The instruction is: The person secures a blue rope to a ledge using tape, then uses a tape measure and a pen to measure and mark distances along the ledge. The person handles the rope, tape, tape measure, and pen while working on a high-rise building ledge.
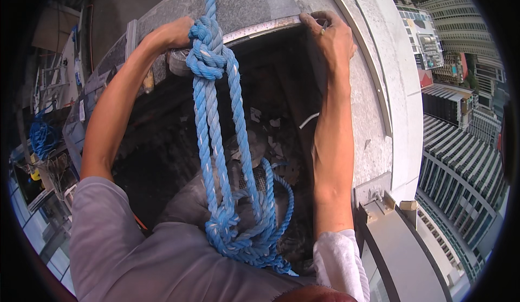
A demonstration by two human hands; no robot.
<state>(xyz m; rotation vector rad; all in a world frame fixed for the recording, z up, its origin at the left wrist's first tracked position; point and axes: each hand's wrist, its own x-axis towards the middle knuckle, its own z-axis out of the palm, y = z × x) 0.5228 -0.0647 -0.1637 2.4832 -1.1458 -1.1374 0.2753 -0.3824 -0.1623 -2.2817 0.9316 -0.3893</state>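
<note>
A pale tape measure blade lies stretched along the ledge edge between my hands. At its right end my right hand is closed, the thumb and fingertips pinching the blade against the ledge. A small slim object, perhaps a pencil stub, shows between those fingers. My left hand rests at the other end, its fingers hidden behind a blue rope knot. Just below that hand sits a rounded dark grey thing that I cannot make out. Thick blue rope hangs from the knot to a second tangle at my waist.
A dark cavity with rubble opens below the concrete ledge. To the right, a metal beam is bolted to the wall, with buildings far below. At the left lies a coil of blue rope among clutter.
</note>
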